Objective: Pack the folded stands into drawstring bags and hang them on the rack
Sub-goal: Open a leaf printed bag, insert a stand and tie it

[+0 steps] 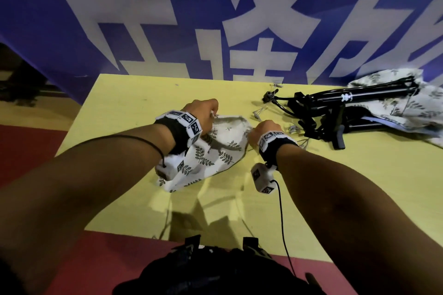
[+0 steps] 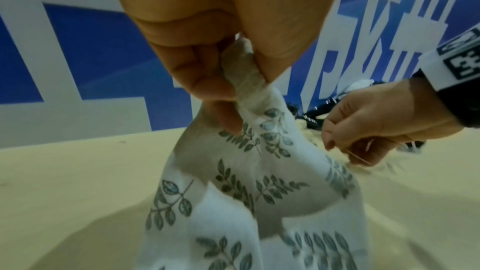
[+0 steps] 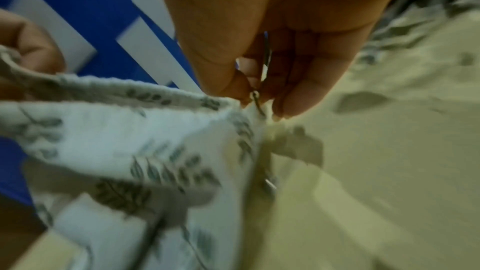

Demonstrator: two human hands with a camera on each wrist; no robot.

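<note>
Both hands, left hand (image 1: 202, 112) and right hand (image 1: 265, 130), pinch the rim of a white leaf-print cloth drawstring bag (image 1: 215, 151) on the yellow table (image 1: 119, 103), while the folded black metal stand (image 1: 335, 108) lies lengthwise to the right, nearer the right hand.

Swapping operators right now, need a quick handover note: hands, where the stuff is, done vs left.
Left hand: pinches the far left side of the leaf-print bag's rim, holding it up off the yellow table.
Right hand: pinches the rim on the right side, where the drawstring comes out; the mouth is spread between both hands.
Folded black stands: lie on the table to the right, partly on a second leaf-print bag.
Done: the bag is picked up and opened. It looks limp, so probably no stand is inside.
Left: put a stand in, pull the string tight, hang it. The rack is not in view.
</note>
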